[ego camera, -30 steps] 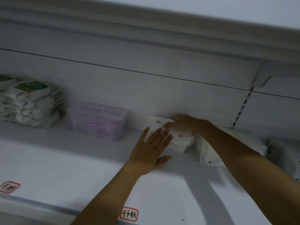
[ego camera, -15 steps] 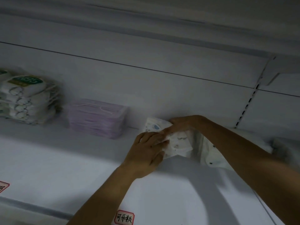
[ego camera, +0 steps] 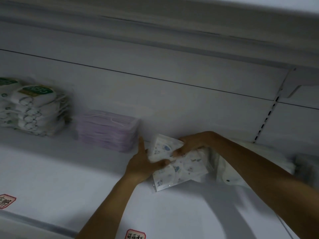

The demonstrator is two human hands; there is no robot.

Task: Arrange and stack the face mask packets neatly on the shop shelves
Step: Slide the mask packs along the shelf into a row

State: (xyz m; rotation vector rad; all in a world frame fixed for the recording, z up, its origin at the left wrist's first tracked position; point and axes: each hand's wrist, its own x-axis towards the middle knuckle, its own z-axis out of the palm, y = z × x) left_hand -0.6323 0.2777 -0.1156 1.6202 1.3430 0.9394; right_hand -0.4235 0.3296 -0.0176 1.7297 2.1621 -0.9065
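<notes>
Two white face mask packets with small blue prints lie on the white shelf (ego camera: 69,178) near its back wall. My left hand (ego camera: 143,163) grips the upper packet (ego camera: 164,149) from its left side, thumb under it. My right hand (ego camera: 193,144) holds the same packet from the right, fingers curled over its top edge. The lower packet (ego camera: 183,171) lies tilted beneath, its clear edge toward me. More white packets (ego camera: 229,169) sit under my right forearm, partly hidden.
A stack of pale purple mask packets (ego camera: 108,130) stands left of my hands. Further left is a pile of white packets with green labels (ego camera: 32,109). Red-bordered price tags (ego camera: 135,234) mark the shelf front. Another shelf (ego camera: 155,31) hangs overhead.
My left hand went from lying flat against the packets to gripping one. Both hands have drawn the printed packets forward and apart, so the lower one now shows.
</notes>
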